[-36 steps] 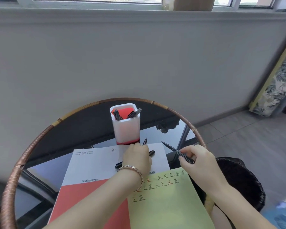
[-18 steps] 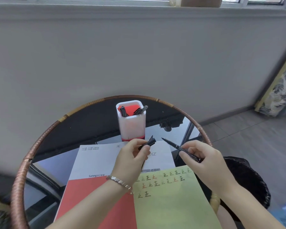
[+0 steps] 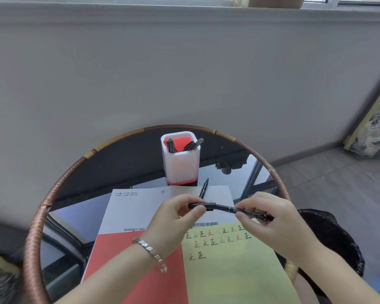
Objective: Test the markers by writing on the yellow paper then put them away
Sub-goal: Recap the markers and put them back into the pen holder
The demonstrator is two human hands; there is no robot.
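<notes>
A black marker (image 3: 228, 209) is held level in the air over the near middle of the round worktop (image 3: 59, 187), the right hand (image 3: 274, 222) pinching its barrel and the left hand (image 3: 176, 218) pinching the cap (image 3: 201, 206) at its tip end; whether the cap is fully seated cannot be told. Below the hands lies the yellow paper (image 3: 233, 273), marked with rows of characters, on the right part of a white and red booklet (image 3: 138, 211). A second marker (image 3: 204, 188) lies across the booklet's far edge, just beside the white pen holder (image 3: 181, 165), which stands near the worktop's far edge with more markers in it.
</notes>
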